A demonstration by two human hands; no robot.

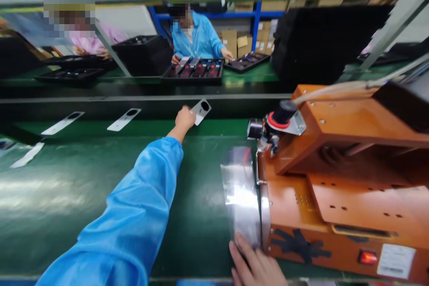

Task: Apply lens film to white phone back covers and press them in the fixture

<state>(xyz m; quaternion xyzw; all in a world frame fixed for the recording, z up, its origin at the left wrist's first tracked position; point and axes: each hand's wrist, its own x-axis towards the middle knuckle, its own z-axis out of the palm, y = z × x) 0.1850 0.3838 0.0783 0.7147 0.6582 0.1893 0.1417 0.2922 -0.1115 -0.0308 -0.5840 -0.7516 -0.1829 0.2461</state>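
Observation:
My left hand, at the end of a blue sleeve, reaches far out over the green conveyor belt. It pinches a flat white part with a dark oval hole just above the belt's far edge. My right hand lies at the bottom of the view, its fingers stretched flat on a shiny clear film sheet. That sheet lies against the left side of an orange machine.
Two more white parts lie further left on the belt, and another strip sits at the left edge. Across the line, two people work at black trays. Cardboard boxes fill blue shelving behind.

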